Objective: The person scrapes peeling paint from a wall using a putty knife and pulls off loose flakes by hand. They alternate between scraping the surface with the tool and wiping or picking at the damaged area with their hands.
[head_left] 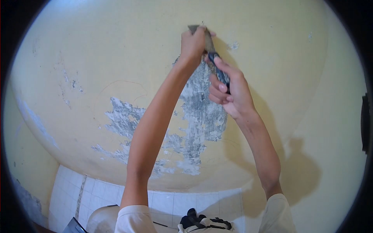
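Note:
My right hand (235, 87) is wrapped around the dark handle of a scraper (210, 44), thumb along its top. The scraper's grey metal blade slants up and left against the wall. Near the blade's upper end, my left hand (193, 43) is closed on it, with its fingertips partly hidden. Just below both hands, a large patch of bare grey plaster (200, 105) shows where the paint is gone. My left forearm covers part of the stripped area.
The yellow painted wall (279, 66) fills most of the view. Smaller chips mark it at left and upper right. White floor tiles (161, 202) run along its foot. A dark object (365, 124) is at the right edge. At the bottom is a beige rounded object (103, 219).

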Available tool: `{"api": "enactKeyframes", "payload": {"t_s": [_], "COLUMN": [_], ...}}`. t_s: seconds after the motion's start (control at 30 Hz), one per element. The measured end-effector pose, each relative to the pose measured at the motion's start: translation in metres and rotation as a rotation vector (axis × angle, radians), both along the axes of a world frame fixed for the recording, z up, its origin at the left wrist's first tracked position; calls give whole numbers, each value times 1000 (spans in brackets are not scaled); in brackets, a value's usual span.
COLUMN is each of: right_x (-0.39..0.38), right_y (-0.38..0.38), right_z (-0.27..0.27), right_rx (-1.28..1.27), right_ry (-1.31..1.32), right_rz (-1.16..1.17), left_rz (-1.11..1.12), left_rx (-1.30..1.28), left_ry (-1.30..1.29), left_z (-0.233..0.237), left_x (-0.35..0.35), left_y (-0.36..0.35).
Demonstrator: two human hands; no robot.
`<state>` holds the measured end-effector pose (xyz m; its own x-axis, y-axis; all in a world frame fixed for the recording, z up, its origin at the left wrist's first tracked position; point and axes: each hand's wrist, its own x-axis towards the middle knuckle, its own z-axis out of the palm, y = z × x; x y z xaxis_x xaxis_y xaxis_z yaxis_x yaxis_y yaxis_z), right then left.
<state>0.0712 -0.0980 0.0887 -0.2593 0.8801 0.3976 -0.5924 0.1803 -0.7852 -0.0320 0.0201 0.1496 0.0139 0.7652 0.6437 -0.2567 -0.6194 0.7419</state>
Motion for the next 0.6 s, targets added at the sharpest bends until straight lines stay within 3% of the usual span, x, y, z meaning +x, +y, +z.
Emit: {"api": "enactKeyframes", "payload": {"t_s": [0.1, 0.23, 0.3, 0.33, 0.4, 0.5, 0.6], "right_x": [4, -1, 21, 34, 51, 54, 45], "right_y": [15, 3, -9, -17, -39, -68, -107], "right_z": [-4, -9, -25, -44, -98, -212, -326], "right_rx": [22, 83, 107, 84, 0, -204, -531], "right_ry": [-95, 41, 263, 227, 143, 22, 59], "right_rz": [-81, -139, -221, -281, -424, -606, -571], "left_rz": [107, 249, 666, 668, 1173, 1121, 1086], "left_rx": [41, 21, 387, 403, 1049, 1096, 1133], "left_ry": [32, 76, 231, 233, 516, 667, 649], "left_z": [-10, -6, -2, 0, 2, 6, 12], "left_x": [1, -21, -34, -41, -52, -45, -42], "left_y": [7, -10, -24, -19, -3, 11, 19]}}
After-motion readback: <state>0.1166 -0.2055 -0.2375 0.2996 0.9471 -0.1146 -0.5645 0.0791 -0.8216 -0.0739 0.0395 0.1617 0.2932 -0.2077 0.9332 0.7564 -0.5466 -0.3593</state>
